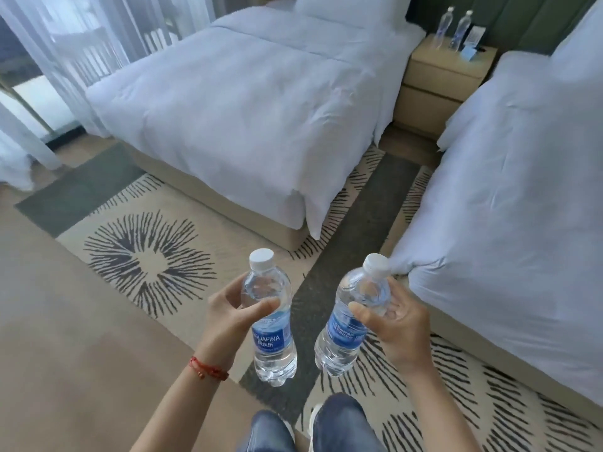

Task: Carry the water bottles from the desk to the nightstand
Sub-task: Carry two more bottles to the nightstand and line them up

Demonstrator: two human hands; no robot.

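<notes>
My left hand (228,313) grips a clear water bottle (272,340) with a blue label and white cap, held upright over the carpet. My right hand (396,324) holds a second water bottle (346,331) of the same kind, tilted slightly to the right. Far ahead, between the two beds, stands the light wooden nightstand (437,76). Two more water bottles (445,26) (461,29) stand upright on its top. The desk is out of view.
A white bed (244,102) lies ahead on the left and another white bed (509,197) on the right, with a carpeted aisle (368,207) between them leading to the nightstand. Small cards (473,44) sit on the nightstand. Sheer curtains (49,60) hang at the left.
</notes>
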